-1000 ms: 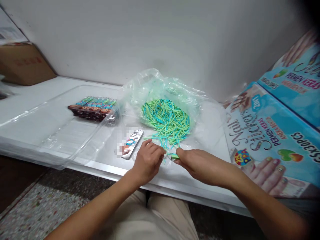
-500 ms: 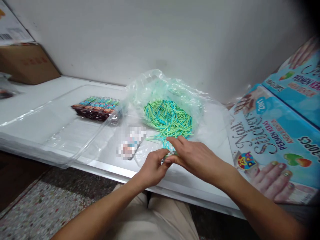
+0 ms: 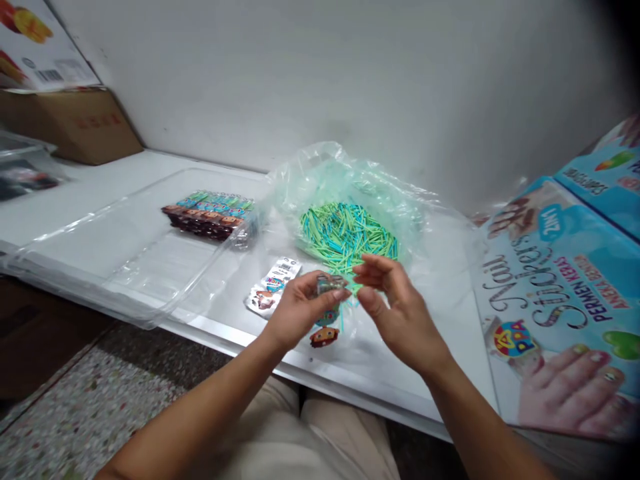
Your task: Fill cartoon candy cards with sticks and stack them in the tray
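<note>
Presently, a clear packet printed with a brown cartoon face [image 3: 325, 335] was held by the left hand [image 3: 295, 307], pinched between its thumb and fingers, above the near edge of the white table [image 3: 360, 373]. At three o'clock from the packet, the right hand [image 3: 400, 320] was held with its thumb and curved fingers parted, just beside the packet's end; whether a fingertip was touched by it could not be told.

Toward one o'clock, thin green and blue sticks [image 3: 345, 233] were heaped in a translucent plastic bag [image 3: 320, 163], its mouth spread toward the hands. A white printed sachet [image 3: 273, 290] was laid flat at ten o'clock, near the left hand. Farther out that way, similar-looking packets [image 3: 210, 210] were stacked in a clear plastic tray [image 3: 140, 260]. At three o'clock, beyond the right hand, a blue Nail Stickers carton [image 3: 565, 300] was placed.
</note>
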`<state>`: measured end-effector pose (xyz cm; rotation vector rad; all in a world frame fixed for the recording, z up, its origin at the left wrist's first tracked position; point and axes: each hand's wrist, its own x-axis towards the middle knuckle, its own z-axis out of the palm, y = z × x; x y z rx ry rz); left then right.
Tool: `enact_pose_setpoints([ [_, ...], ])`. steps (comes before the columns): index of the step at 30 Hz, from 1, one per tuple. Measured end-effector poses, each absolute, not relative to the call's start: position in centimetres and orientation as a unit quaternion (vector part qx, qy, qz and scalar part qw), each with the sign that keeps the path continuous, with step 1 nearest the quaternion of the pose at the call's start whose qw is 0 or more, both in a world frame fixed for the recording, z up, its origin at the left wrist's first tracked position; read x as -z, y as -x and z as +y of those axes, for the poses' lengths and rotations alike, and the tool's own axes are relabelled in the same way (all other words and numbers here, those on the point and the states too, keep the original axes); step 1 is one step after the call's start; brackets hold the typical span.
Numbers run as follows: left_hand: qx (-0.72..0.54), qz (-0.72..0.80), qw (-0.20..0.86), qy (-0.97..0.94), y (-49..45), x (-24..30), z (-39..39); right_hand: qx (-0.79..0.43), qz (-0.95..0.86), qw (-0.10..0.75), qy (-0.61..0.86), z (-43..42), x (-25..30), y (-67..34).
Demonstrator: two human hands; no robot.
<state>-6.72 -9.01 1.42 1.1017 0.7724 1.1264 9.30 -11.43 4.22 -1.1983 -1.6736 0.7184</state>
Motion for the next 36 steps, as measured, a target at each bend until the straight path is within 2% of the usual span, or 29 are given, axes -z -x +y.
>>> enact_pose_setpoints([
  [5,-0.522,0.339,0.677,-0.394,7.7,-2.2,-7.9,-0.496,-0.649,0.357,0.453,-11.9,-1.3,-8.0],
  [11,-0.521,0.352,0.689,-0.360,7.7,-2.5,-7.9,-0.598,-0.557,0.373,0.439,-12.2,-0.1,-7.1],
  [14,-0.515,0.344,0.687,-0.381,7.7,-2.6,-7.9,-0.595,-0.554,0.381,0.441,-12.0,-0.2,-7.2],
  [20,-0.509,0.306,0.682,-0.427,8.3,-2.0,-8.1,-0.513,-0.560,0.456,0.465,-11.4,-0.2,-7.1],
  [30,-0.488,0.326,0.642,-0.494,9.3,-2.7,-8.6,-0.554,-0.507,0.491,0.442,-11.2,-0.7,-6.0],
  [36,-0.586,0.335,0.497,-0.545,14.5,-7.2,-4.4,-0.451,-0.586,0.478,0.474,-10.7,-1.0,-6.5],
])
